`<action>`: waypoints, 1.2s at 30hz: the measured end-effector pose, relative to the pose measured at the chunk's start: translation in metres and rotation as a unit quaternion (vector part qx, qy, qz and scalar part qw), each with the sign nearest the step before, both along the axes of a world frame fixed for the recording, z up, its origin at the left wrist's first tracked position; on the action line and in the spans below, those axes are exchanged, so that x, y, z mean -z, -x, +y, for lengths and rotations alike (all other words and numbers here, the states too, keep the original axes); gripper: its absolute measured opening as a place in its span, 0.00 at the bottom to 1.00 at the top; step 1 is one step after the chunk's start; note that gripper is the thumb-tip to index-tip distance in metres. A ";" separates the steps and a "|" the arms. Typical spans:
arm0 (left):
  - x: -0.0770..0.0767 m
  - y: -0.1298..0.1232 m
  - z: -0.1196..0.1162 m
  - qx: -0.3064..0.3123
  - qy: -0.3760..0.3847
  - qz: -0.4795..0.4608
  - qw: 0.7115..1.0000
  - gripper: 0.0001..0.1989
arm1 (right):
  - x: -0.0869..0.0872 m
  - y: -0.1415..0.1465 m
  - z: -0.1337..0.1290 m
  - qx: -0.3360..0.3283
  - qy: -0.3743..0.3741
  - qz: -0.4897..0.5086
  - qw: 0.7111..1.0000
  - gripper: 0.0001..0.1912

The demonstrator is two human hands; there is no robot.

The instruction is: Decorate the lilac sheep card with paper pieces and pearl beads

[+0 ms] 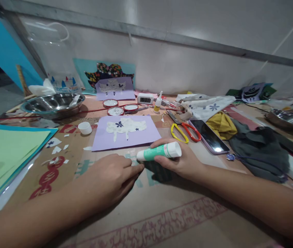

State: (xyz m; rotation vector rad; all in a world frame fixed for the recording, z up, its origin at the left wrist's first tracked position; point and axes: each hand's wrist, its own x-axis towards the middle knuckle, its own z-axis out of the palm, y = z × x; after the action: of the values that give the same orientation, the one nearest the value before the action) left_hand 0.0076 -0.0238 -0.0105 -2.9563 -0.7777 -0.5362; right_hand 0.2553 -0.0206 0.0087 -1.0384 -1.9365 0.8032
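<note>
My right hand (180, 156) is wrapped round a green and white glue stick (156, 152), which lies nearly level with its narrow end pointing left. Touching or almost touching that end are the fingertips of my left hand (112, 172); its fingers are pressed together, and what they hold, if anything, is hidden. Just beyond both hands lies a purple sheet (151, 132) bearing a white fabric shape (133, 126) with dark blue flowers. A white cap (85, 128) stands to the left of the sheet.
Scissors (178, 125) and a phone (209, 136) lie right of the sheet, near yellow cloth (221, 125) and dark cloth (260, 148). A metal bowl (53, 105) stands back left, above green sheets (7, 148). Behind are round tins (115, 111), a small bottle (158, 102) and a digital clock (145, 99).
</note>
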 end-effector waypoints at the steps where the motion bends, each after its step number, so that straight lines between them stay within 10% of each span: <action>1: 0.000 0.000 0.000 0.000 -0.003 -0.002 1.000 0.15 | 0.000 0.001 0.001 -0.002 -0.002 -0.003 1.000 0.11; 9: -0.004 -0.002 -0.001 -0.017 -0.002 -0.006 1.000 0.14 | 0.002 0.001 0.002 -0.011 -0.007 -0.013 1.000 0.12; 16: -0.006 0.003 0.008 -0.168 0.099 0.003 0.981 0.12 | -0.003 -0.002 0.000 -0.030 -0.027 -0.018 0.999 0.11; 36: -0.012 0.001 0.016 -0.086 0.106 0.050 0.989 0.18 | 0.003 -0.007 0.001 0.006 0.093 0.139 0.986 0.16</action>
State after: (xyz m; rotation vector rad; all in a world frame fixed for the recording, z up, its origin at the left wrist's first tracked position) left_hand 0.0066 -0.0079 0.0014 -3.0321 -1.1293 -0.3093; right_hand 0.2627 -0.0198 0.0054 -0.9872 -1.6396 1.0787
